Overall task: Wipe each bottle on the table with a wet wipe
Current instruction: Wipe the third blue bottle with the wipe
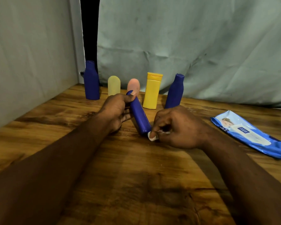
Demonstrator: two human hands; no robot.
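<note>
Tabletop (136, 184) of brown grained wood carried all that we saw, and pale green cloth (185, 38) hung behind the yellow bottle (152, 91), which stood upright near the far edge. Well to the right of the yellow bottle and nearer us, a blue pack of wipes (250, 133) lay flat. Our left hand (115, 111), in front and to the left of the yellow bottle, gripped the cap end of the held blue bottle (139, 116), thumb on top. Our right hand (177, 127), in front of the yellow bottle, had its fingers curled in a pinch. A tall blue bottle (91, 82) stood far to the yellow bottle's left and a second blue bottle (175, 92) just to its right. The held blue bottle slanted just left of the yellow bottle, base low and nearer us. A pale yellow bottle (114, 86) and a pink bottle (134, 85) stood to the yellow bottle's left, the pink one nearer it. Smallest, the wet wipe (151, 137), a white wad, sat pinched in our right fingers against the held bottle's base.
</note>
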